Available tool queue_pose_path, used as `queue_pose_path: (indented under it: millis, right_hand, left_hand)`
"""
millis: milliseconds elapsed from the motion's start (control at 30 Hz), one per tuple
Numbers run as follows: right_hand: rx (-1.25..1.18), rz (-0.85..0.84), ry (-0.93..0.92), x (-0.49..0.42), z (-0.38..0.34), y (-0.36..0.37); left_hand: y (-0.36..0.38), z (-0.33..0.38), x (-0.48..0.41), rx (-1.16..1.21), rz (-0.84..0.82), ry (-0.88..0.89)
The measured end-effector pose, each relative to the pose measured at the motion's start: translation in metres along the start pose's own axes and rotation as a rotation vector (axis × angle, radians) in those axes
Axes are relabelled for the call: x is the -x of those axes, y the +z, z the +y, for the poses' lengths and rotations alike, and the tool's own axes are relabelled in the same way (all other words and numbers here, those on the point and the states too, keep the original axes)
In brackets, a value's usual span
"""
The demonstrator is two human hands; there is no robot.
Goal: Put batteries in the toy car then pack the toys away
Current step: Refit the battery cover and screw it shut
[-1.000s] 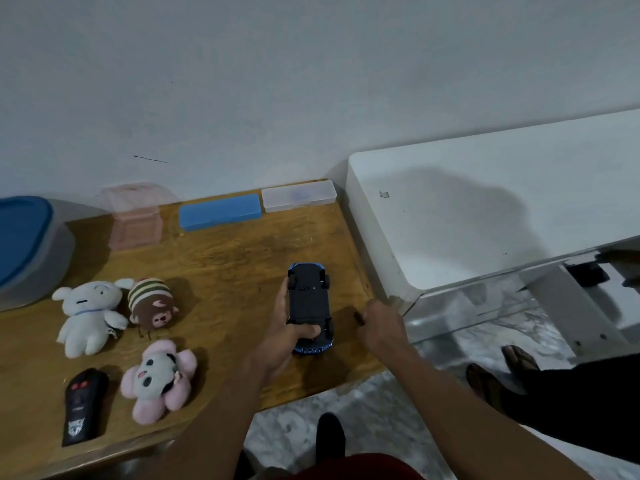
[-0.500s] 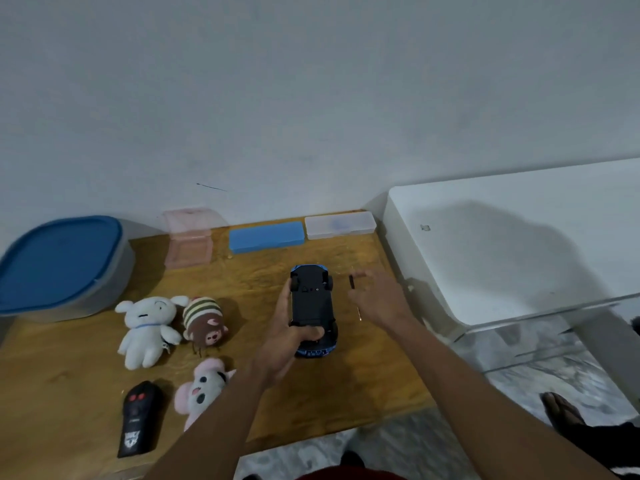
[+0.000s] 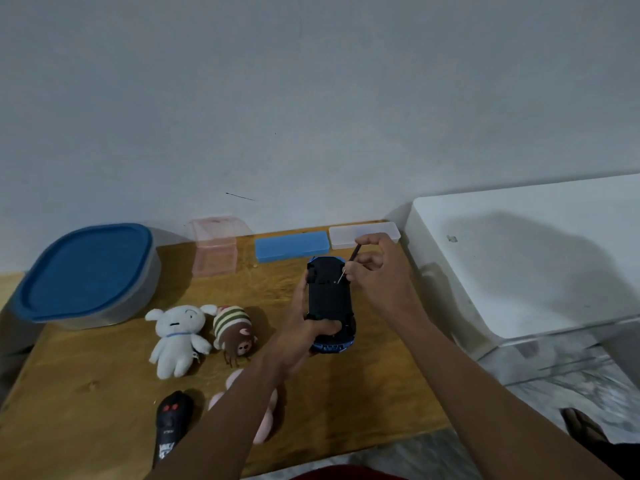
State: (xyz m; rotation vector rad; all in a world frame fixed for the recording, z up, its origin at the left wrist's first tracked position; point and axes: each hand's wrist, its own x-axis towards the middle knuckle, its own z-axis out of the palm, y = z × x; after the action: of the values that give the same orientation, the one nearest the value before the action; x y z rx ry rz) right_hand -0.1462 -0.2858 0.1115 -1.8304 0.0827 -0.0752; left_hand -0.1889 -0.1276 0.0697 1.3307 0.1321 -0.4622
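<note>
Left hand (image 3: 304, 327): grip wrapped round the upturned blue plastic toy car (image 3: 329, 299), black underside up, held over the wooden desk (image 3: 104, 403).
Right hand (image 3: 377, 268): fingers pinching a slim dark-handled screwdriver (image 3: 349, 263); tip apparently at a screw on the chassis.
Near: black remote control (image 3: 171, 424).

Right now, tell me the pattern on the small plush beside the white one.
Green and cream stripes over brown on the small plush, head view.

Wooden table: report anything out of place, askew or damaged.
Nothing stands out. The toy car is upside down only because the left hand holds it that way while the right hand works a screwdriver at its underside.
</note>
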Motion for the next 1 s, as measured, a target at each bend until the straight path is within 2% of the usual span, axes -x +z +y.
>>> queue_pose_path:
  millis: [200,500,1000]
  right_hand:
    - [0.026,0.083,-0.074,-0.0011,-0.0067,0.0076]
    - [0.131,0.059,-0.131,-0.0064,-0.0063,0.0106]
    - [0.108,0.060,-0.161,-0.0048,-0.0023,0.0079]
  left_hand:
    - [-0.0058,0.0041,-0.0025,0.016,-0.004,-0.035]
    - [-0.0035,0.0048,-0.0073,0.031,-0.005,-0.034]
    - [0.0010,0.0057,-0.0014,0.014,0.014,-0.018]
